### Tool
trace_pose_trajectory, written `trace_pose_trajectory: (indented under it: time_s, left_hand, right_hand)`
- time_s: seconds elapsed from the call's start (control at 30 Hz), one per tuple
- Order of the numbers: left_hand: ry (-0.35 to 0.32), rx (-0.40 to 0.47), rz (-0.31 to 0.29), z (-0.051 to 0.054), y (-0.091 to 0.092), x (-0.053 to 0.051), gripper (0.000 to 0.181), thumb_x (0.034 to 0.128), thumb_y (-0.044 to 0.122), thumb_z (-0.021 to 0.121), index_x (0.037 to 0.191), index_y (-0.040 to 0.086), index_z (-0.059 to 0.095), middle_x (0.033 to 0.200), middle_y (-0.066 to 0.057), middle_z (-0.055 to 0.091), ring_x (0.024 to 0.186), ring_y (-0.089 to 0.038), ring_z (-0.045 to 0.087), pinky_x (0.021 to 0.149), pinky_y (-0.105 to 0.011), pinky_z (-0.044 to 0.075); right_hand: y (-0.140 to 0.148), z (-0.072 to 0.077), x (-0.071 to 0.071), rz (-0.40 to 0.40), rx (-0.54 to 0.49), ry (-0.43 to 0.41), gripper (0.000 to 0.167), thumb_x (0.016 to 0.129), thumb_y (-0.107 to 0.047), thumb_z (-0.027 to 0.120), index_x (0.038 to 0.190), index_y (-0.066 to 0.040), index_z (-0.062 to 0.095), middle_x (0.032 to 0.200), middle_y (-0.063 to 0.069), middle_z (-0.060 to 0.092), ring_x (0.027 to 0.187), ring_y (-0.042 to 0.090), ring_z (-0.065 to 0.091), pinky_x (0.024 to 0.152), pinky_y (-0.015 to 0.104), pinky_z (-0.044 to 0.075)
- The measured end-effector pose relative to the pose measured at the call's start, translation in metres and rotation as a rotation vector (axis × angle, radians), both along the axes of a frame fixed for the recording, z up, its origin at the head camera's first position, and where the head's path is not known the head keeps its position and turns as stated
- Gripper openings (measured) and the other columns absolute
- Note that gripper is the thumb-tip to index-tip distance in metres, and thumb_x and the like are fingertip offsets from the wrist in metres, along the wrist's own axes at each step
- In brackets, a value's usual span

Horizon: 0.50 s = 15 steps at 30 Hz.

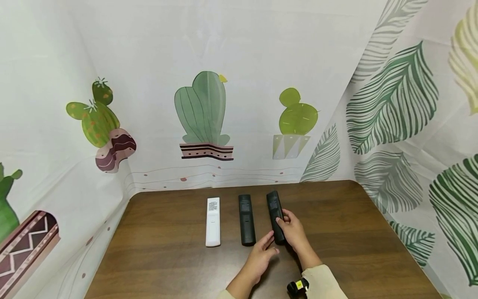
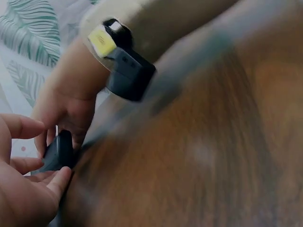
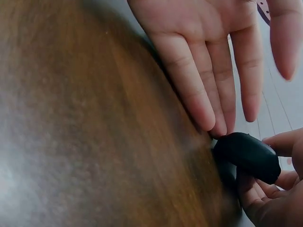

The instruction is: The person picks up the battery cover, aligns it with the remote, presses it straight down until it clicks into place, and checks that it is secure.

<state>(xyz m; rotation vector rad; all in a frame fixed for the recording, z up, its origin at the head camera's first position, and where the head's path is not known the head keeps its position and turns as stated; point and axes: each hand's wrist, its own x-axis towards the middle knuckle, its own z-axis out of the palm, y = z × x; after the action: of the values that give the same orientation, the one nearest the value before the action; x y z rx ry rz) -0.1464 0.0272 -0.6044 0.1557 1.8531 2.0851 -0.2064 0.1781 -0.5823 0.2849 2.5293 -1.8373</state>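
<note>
Three remote controls lie back side up in a row on the table. The rightmost, a black remote point(image 1: 274, 204), is pinched along its sides by my right hand point(image 1: 293, 232), thumb on one side and fingers on the other. My left hand point(image 1: 258, 258) is at that remote's near end, its fingers extended; in the right wrist view these fingers point(image 3: 199, 90) reach the end of the black remote point(image 3: 248, 158), seemingly touching it. A second black remote point(image 1: 247, 220) lies left of the hands, and a white remote point(image 1: 213, 226) with a printed label lies farther left.
The brown wooden table point(image 1: 160, 249) ends at the back against a white cloth point(image 1: 246, 50) printed with cacti and leaves. A black wrist camera point(image 1: 297, 287) with a yellow tag sits at my right sleeve point(image 1: 323, 282).
</note>
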Motion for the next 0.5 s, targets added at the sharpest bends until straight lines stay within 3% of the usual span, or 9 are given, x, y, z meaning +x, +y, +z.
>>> trace_pose_trajectory:
  time_s: [0.23,0.5]
  left_hand:
    - [0.110,-0.083,-0.042,-0.0072,0.0011,-0.0021,0.071,0.0874,0.009,0.065,0.154,0.004,0.040,0.162,-0.020,0.034,0.143,-0.040,0.043,0.114,-0.045,0.042]
    - [0.184,-0.191,-0.101,-0.0056,-0.0012,-0.0037,0.070,0.0879,0.009,0.065,0.153,0.001,0.040,0.165,-0.010,0.032,0.134,-0.033,0.054,0.106,-0.030,0.049]
  right_hand:
    - [0.0033,-0.0007,-0.0035,0.000,0.101,0.026,0.050,0.099,-0.016,0.061,0.143,0.005,0.048,0.117,0.026,0.066,0.101,0.030,0.068,0.079,0.033,0.057]
    - [0.0083,-0.0018,-0.0034,0.013,0.244,0.025,0.049,0.099,-0.019,0.062,0.139,0.007,0.052,0.114,0.025,0.068,0.099,0.030,0.068,0.082,0.039,0.056]
